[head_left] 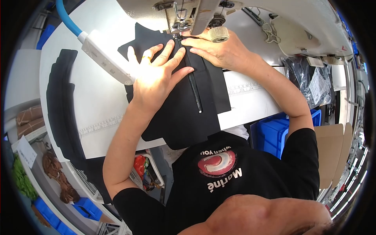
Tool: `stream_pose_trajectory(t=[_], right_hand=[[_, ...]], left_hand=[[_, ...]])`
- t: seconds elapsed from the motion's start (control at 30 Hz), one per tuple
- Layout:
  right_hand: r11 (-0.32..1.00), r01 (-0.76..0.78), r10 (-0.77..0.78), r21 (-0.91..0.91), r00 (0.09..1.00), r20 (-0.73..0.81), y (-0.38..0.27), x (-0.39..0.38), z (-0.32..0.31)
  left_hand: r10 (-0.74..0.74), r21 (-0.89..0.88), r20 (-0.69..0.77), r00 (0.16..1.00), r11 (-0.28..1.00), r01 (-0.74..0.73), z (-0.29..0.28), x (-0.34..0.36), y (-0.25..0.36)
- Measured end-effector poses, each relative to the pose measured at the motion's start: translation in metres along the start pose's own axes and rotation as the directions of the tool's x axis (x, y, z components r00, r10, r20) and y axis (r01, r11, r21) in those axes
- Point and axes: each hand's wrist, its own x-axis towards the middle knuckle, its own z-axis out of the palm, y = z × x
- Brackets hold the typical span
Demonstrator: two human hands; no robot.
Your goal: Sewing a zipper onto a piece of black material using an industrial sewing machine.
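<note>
A black fabric piece lies on the white table under the sewing machine's presser foot. A dark metal-toothed zipper runs down it from the foot toward me. My left hand rests flat on the fabric left of the zipper, fingers spread, with a ring on one finger. My right hand lies on the fabric right of the foot, its fingers reaching to the zipper's far end. The thumb and fingers of that hand are apart and press the cloth; its far fingertips are partly hidden behind the machine.
A stack of black fabric strips hangs over the table's left side. A white lamp on a blue hose reaches over the left hand. Blue bins stand below the right edge, near a cardboard box. Plastic-wrapped material lies far right.
</note>
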Motion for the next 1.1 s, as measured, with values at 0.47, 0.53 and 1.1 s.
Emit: stream_pose_trajectory(t=[0.47,0.53,1.1], right_hand=[[0.999,-0.037,0.037,-0.006,0.999,-0.031,-0.0037,0.0024,-0.0028],[0.999,-0.049,0.049,0.000,0.998,-0.044,-0.0040,0.0025,-0.0024],[0.998,-0.041,0.041,-0.057,0.999,-0.004,-0.0091,0.0079,-0.0062]], left_hand=[[-0.027,-0.038,-0.002,1.000,0.999,0.027,0.0017,0.0003,0.0001],[-0.043,-0.013,0.026,0.999,0.999,0.043,0.0009,-0.0001,0.0021],[-0.058,-0.050,0.043,0.997,0.997,0.061,-0.0027,-0.0020,0.0041]])
